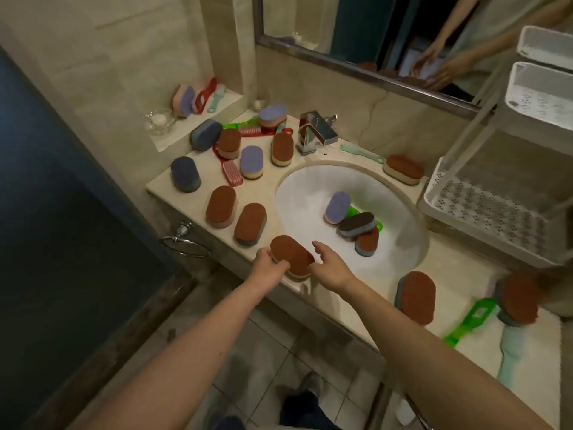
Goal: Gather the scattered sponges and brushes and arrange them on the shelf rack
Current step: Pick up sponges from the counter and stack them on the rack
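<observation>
Left hand (pixel 269 264) curls round brown-topped sponge (pixel 293 254) at counter (pixel 203 167) front edge; right hand (pixel 329 265) open beside it, contact unclear. Lift squarely, then carry to shelf rack (pixel 431 195).

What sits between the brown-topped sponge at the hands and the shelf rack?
Nothing visible blocks a lifted path. From the brown-topped sponge, gripped by the left hand, to the shelf rack, only the sink basin lies between, with sponges piled low inside it.

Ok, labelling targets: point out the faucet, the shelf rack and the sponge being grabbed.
faucet (pixel 316 130), head view, chrome body.
shelf rack (pixel 483 209), head view, bottom tray floor.
sponge (pixel 291 255), head view, brown top face.
</observation>
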A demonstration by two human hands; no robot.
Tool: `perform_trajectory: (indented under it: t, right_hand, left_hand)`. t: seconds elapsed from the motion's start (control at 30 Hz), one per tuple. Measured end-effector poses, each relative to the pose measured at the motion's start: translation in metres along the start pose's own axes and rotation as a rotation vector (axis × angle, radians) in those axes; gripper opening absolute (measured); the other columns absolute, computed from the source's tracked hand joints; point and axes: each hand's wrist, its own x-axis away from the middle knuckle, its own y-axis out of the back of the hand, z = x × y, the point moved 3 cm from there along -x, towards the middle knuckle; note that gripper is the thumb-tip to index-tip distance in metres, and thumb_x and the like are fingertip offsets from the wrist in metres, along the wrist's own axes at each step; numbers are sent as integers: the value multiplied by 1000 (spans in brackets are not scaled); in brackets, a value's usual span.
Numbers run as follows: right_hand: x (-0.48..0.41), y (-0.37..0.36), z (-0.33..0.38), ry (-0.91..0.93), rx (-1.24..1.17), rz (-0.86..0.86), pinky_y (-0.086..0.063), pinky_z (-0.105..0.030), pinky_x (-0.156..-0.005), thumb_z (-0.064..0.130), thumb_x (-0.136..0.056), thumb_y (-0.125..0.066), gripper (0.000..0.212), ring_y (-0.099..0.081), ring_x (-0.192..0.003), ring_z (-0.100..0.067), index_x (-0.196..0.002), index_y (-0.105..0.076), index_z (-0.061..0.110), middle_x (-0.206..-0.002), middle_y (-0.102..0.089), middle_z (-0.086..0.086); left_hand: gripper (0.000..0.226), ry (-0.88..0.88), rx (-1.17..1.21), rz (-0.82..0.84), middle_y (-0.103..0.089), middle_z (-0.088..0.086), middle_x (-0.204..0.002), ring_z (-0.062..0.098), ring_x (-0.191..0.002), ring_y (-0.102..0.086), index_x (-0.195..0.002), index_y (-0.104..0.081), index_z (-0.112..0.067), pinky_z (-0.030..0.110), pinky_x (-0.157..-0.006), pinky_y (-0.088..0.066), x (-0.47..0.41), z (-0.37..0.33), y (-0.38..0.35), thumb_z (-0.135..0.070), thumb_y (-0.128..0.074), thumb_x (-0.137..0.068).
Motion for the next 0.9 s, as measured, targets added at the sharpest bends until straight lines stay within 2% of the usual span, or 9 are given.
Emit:
perform_trajectory:
  t: [0.17, 0.33, 0.47, 0.57, 0.6, 0.67, 0.73, 0.83, 0.9]
  right_hand:
    - [-10, 2, -7, 1, -41, 122, -35, -25, -102, 7, -93, -51, 63, -43, -132, -22, -151, -26, 10, -151, -39, -10]
    - [-6, 20, -12, 12, -167, 55, -49, -18, -79, 6, -95, -43, 42, -61, -97, -16, -135, -52, 10, -118, -63, -10]
    - [0, 49, -22, -43, -390, -49, -55, -43, -88, -4, -88, -43, 39, -63, -98, -27, -122, -59, 6, -107, -65, -16]
    - [7, 74, -32, -53, -496, -112, -55, -28, -63, -6, -89, -39, 38, -62, -78, -19, -119, -60, 7, -89, -64, -10]
    - [10, 81, -36, -51, -509, -143, -52, -24, -60, -6, -89, -39, 38, -61, -73, -16, -117, -61, 7, -84, -63, -5]
    - [16, 94, -47, -32, -523, -218, -51, -24, -66, -4, -89, -41, 36, -61, -75, -14, -115, -64, 8, -84, -63, 1]
    - [24, 105, -61, 12, -450, -343, -51, -27, -80, 1, -90, -48, 31, -62, -90, -14, -111, -68, 12, -96, -66, 3]
    - [44, 116, -90, 6, -131, -565, -45, -27, -90, 13, -86, -57, 31, -55, -107, -12, -113, -65, 26, -113, -62, 6]
    - [57, 121, -107, -57, 15, -630, -42, -32, -97, 18, -82, -60, 39, -49, -115, -17, -119, -62, 30, -120, -56, 3]
  left_hand:
    - [61, 55, 87, -78, -49, 12, -136, 23, -119, -50, -141, -24, -9, 29, -93, -41, -2, -1, -15, -12, -58, -90]
    - [73, 53, 87, -83, -41, 11, -145, 30, -128, -47, -149, -17, -17, 39, -105, -42, -1, -13, -34, -25, -61, -91]
    - [84, 4, 54, -11, -46, 7, -139, 27, -120, -51, -147, -22, -20, 38, -101, -46, -7, -32, -60, -32, -72, -81]
    - [89, -68, 1, 42, -49, 3, -129, 20, -111, -53, -147, -24, -21, 29, -89, -46, -9, -46, -84, -28, -77, -76]
    - [89, -96, -22, 57, -48, 1, -127, 19, -110, -52, -146, -24, -21, 27, -87, -46, -10, -51, -92, -26, -77, -75]
    - [87, -146, -61, 84, -47, -1, -128, 19, -110, -51, -145, -26, -23, 29, -88, -47, -10, -60, -108, -23, -76, -75]
    - [84, -182, -94, 111, -46, -1, -127, 19, -110, -50, -143, -28, -24, 30, -90, -47, -11, -69, -121, -23, -76, -75]
    - [79, -217, -126, 162, -45, -1, -125, 20, -109, -50, -142, -31, -24, 35, -95, -49, -11, -78, -138, -23, -74, -76]
    - [78, -231, -146, 204, -46, -1, -124, 21, -109, -52, -142, -32, -25, 40, -97, -49, -9, -82, -148, -23, -73, -76]
